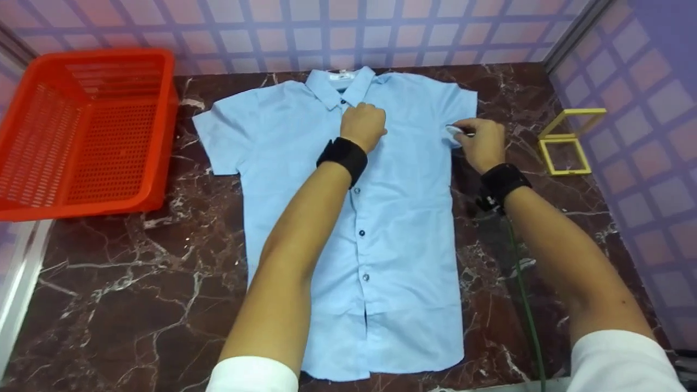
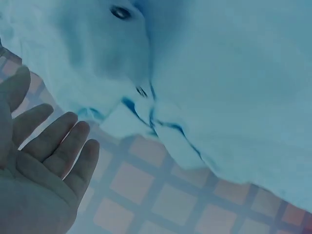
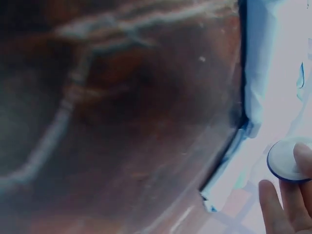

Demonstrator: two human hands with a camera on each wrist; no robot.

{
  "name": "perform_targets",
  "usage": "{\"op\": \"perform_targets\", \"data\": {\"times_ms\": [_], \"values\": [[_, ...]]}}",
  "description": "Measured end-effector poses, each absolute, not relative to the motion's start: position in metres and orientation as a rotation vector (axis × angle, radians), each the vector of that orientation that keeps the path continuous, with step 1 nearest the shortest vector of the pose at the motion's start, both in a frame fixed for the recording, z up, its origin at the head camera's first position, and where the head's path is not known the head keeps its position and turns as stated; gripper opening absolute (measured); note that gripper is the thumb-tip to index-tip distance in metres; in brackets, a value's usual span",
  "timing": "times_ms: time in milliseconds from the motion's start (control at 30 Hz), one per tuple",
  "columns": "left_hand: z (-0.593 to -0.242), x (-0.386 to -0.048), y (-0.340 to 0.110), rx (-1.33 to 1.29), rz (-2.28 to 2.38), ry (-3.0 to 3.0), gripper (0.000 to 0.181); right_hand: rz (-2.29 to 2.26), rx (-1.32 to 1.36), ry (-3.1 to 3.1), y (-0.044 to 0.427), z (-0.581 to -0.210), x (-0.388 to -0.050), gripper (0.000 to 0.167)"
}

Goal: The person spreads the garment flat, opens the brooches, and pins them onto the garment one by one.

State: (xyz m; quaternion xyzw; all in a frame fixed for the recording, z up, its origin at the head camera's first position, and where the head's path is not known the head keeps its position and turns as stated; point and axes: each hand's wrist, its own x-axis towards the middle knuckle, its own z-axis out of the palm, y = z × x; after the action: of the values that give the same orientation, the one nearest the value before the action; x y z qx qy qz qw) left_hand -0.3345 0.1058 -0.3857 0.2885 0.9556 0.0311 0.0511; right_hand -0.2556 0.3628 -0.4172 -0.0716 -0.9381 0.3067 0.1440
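Observation:
A light blue short-sleeved button shirt (image 1: 408, 234) lies front up on the dark marble table, collar toward the back wall. My left hand (image 1: 363, 126) is over the shirt's front, just below the collar. In the left wrist view this hand (image 2: 48, 161) shows loosely spread fingers and holds nothing; I cannot tell whether it touches the cloth. By the sleeve on the right, my right hand (image 1: 484, 142) pinches a small round white disc (image 3: 287, 158) with a dark blue edge. The right wrist view shows the thumb on the disc's face. What the disc is, I cannot tell.
A red plastic basket (image 1: 155, 136) stands at the back left. At the right, a small yellow folding frame (image 1: 572, 172) stands opened near the side wall. A green cord (image 1: 524, 294) runs along the table under the right forearm. Checked panels form the back and right walls.

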Motion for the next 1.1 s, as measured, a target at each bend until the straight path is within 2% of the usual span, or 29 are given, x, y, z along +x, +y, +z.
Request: {"op": "perform_targets", "data": {"times_ms": [133,300,533,1100], "values": [[-0.403,-0.345,0.130,0.829,0.140,2.918,0.024,0.864,-0.150,-2.699,0.355,-0.414,-0.261,0.019],[-0.421,-0.357,0.139,0.714,0.162,2.964,0.029,0.847,-0.110,-2.712,0.340,-0.411,-0.268,0.018],[-0.436,-0.363,0.150,0.697,0.263,2.991,0.028,0.767,-0.156,-2.753,0.329,-0.408,-0.276,0.019],[-0.434,-0.371,0.155,0.790,0.378,3.099,0.027,0.714,-0.100,-2.765,0.307,-0.417,-0.300,0.018]]}}
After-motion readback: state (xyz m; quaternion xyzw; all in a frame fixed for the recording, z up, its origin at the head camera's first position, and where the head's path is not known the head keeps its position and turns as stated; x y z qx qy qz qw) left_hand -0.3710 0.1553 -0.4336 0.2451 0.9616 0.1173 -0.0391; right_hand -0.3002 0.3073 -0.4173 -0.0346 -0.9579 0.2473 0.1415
